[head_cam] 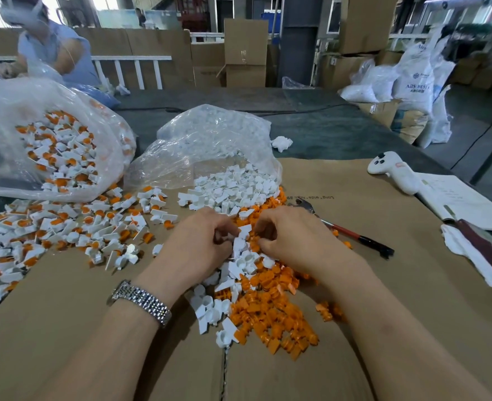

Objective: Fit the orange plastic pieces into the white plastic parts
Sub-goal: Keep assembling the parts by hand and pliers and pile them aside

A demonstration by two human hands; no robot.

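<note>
The left hand [201,241] curls its fingers [224,230] round a small white plastic part [243,233]; the right hand [294,235], fingers curled, seems to pinch an orange plastic piece just right of it, though that piece is hidden; both hover over the mixed pile on the cardboard-covered surface [383,285]; the two hands meet almost touching, equally near.

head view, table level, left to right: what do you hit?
Bag of assembled pieces → bag of white parts → loose orange pieces → red-handled tool → white controller → notebook.
</note>
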